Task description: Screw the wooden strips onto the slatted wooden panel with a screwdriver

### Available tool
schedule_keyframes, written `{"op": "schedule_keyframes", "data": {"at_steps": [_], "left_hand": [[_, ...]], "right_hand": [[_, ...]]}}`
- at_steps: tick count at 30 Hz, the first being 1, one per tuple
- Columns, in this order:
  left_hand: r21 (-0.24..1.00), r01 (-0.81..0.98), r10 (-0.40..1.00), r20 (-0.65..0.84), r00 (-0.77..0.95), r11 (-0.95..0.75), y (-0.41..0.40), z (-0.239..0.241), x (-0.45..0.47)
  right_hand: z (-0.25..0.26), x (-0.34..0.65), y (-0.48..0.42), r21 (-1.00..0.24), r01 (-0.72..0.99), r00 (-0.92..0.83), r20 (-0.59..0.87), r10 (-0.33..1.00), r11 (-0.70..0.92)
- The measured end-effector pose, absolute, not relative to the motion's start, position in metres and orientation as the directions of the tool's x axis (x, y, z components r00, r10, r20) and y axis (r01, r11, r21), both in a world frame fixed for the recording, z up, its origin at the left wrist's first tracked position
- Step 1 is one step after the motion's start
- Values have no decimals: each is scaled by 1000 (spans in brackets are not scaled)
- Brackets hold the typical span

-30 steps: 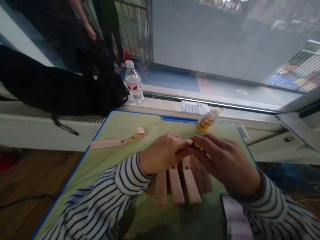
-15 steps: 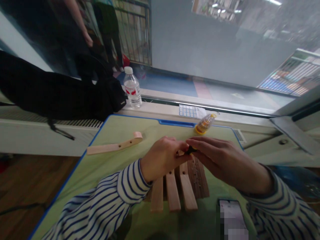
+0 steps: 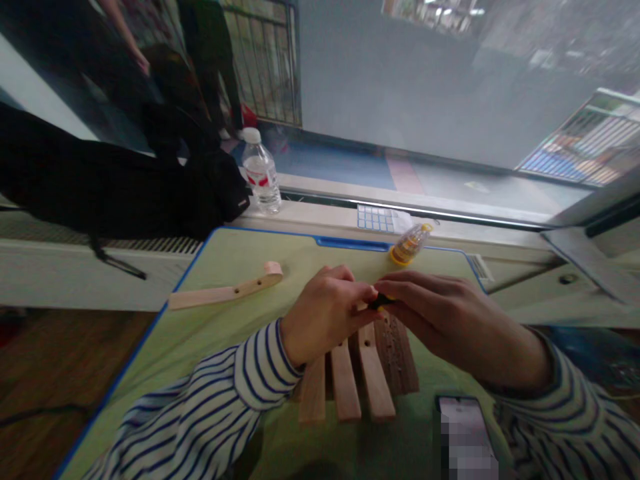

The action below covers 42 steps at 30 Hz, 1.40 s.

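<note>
My left hand and my right hand meet over the table, fingers pinched around a small black-and-yellow piece. Most of that piece is hidden by my fingers, so its kind does not show. Just below it lie three pale wooden strips side by side, the visible ones with a drilled hole. They rest on a darker brown wooden board with a rough, marked surface. Their far ends are covered by my hands. A single curved wooden strip with two holes lies apart on the left.
The green table has a blue edge. On it are a phone near my right sleeve and a small yellow-capped bottle at the back. A water bottle and black bag stand by the window. People are visible beyond the glass.
Both hands keep nearly the same place and grip, with the black-and-yellow piece turned slightly between the fingers. The view has shifted a little. Wooden strips and board stay put.
</note>
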<state>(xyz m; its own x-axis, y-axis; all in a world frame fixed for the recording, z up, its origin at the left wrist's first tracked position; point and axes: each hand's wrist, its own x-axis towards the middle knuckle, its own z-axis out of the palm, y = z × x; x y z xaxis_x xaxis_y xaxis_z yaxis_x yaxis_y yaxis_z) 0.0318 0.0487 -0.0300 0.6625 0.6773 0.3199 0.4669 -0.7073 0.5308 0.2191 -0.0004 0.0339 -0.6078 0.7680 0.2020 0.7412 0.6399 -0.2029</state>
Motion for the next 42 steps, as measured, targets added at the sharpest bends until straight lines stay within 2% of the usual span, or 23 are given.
{"op": "schedule_keyframes", "data": {"at_steps": [9, 13, 21, 27, 37, 42], "left_hand": [[524, 318, 543, 358, 760, -790, 55, -31, 27], [524, 322, 554, 376, 743, -788, 55, -34, 28], [493, 392, 608, 427, 669, -777, 52, -34, 33], [494, 415, 627, 417, 658, -764, 51, -32, 31], [524, 417, 644, 387, 660, -743, 51, -32, 31], [545, 395, 633, 365, 683, -740, 53, -32, 30]], "right_hand": [[25, 215, 0, -103, 809, -538, 266, 800, 579], [22, 213, -1, -80, 815, -533, 285, 797, 573], [24, 216, -1, -147, 821, -514, 231, 826, 552], [31, 220, -3, -257, 721, -599, 236, 765, 644], [30, 219, 1, -260, 718, -612, 204, 764, 645], [28, 220, -2, -200, 738, -601, 239, 762, 645]]}}
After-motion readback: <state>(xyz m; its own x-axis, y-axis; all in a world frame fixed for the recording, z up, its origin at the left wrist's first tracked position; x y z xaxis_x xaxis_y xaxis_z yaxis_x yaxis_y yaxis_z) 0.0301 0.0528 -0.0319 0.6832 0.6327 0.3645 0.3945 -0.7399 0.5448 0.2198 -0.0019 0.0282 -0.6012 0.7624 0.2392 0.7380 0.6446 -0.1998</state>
